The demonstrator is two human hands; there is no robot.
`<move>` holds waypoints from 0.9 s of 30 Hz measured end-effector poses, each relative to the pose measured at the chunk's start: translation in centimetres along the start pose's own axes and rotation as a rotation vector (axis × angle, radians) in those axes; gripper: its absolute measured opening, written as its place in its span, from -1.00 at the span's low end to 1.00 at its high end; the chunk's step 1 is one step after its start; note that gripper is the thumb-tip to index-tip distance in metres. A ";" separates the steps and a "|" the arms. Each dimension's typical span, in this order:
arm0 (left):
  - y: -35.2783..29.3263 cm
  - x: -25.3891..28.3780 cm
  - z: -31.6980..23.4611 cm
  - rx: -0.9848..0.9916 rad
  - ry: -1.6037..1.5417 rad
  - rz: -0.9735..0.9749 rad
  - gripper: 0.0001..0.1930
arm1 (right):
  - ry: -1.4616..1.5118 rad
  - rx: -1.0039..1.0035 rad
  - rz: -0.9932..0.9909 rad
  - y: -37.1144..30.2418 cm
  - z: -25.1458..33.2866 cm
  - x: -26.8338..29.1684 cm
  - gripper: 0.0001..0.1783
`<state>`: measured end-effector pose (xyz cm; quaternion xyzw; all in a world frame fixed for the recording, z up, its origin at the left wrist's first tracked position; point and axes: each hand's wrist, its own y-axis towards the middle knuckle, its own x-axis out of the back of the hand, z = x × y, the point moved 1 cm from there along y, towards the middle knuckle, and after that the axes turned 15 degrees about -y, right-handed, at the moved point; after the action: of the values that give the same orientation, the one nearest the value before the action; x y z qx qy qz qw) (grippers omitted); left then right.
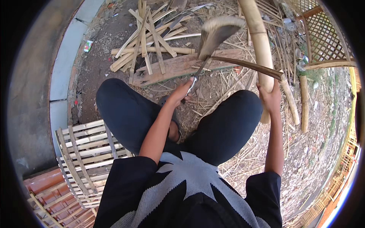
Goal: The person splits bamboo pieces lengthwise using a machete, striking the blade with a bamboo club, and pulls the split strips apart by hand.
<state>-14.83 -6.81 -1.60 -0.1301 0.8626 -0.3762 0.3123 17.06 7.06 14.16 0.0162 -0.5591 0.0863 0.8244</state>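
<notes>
Near twelve o'clock, our left hand (181, 92) has its fingers wrapped around the silvery handle of a broad-headed, motion-blurred tool (209, 47). Our right hand (270, 97) grips a thick, pale-yellow bamboo pole (258, 34) toward one to two o'clock. Should the tool glance off that smooth, rounded surface, it could strike our right fingers or black-trousered right knee (239, 114) at three o'clock.

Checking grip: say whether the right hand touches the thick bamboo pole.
Touching: the head view shows the right hand gripping the bamboo pole near its end.
</notes>
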 end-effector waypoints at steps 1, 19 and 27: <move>0.0 0.0 -0.1 0.022 -0.026 0.009 -0.47 | 0.091 0.045 -0.046 0.7 -1.0 1.5 -0.40; -3.3 1.4 2.1 0.011 -0.058 0.008 -0.63 | 0.679 -0.577 0.129 -19.1 -14.0 -9.9 -0.57; -1.6 5.7 5.2 0.117 -0.340 0.415 -0.63 | 0.400 -0.552 -0.098 -19.3 -12.4 -6.4 -0.36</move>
<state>-15.94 -13.40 -5.66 0.0062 0.7827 -0.3262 0.5300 29.29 -11.24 4.93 -0.1980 -0.3871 -0.1065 0.8942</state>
